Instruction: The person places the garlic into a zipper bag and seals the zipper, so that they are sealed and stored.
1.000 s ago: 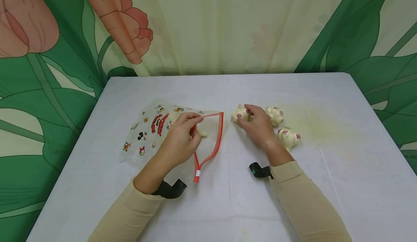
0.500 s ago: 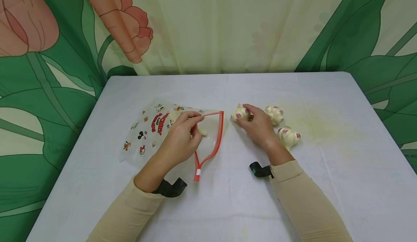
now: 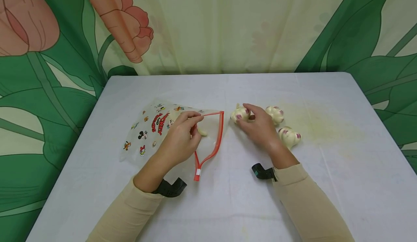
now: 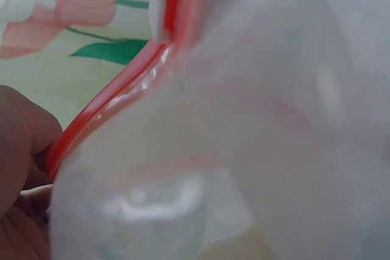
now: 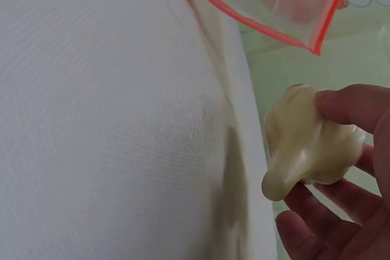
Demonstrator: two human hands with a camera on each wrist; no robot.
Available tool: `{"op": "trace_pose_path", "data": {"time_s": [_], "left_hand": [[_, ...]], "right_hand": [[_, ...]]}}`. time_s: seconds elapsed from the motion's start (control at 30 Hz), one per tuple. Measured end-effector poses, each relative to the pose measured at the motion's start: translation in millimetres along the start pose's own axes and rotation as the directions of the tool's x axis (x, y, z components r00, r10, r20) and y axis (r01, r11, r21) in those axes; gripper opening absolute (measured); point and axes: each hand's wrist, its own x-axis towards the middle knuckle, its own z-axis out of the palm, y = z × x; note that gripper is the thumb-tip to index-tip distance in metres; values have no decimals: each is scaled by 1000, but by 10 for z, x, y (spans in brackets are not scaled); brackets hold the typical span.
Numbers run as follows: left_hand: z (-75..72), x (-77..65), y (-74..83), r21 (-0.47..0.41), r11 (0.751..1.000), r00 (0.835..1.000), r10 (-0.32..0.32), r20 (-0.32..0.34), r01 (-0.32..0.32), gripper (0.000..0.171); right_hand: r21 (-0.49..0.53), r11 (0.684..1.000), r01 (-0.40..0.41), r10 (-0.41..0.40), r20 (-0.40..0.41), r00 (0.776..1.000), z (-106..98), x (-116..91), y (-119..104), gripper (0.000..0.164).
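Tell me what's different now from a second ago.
Very little: the right sleeve has shifted a touch to the right and down in the head view. Nothing was taken hold of or let go. The right grip still holds its bulb at almost the same spot, the left grip still pinches the bag, and the other two bulbs lie as before.
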Motion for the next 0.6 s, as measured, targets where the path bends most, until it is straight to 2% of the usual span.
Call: {"op": "trace_pose_path", "data": {"time_s": [0.23,0.47,0.6], "left_hand": [[0,-1,-8,-4,1000,1000,10,-8,-10,35],[2,4,-5,2,1000,1000,2,-1,-2,36],[5,7,-4,4,1000,1000,-2,2,2,36]], "right_hand": [[-5,1000,-21,21,-9,1000,-49,-70,-56,68],[-36,993,112,-112,-10,994,-98,-158,-111,60],[-30,987,159,-159,-1,987,-121,-208,-148,57]]}}
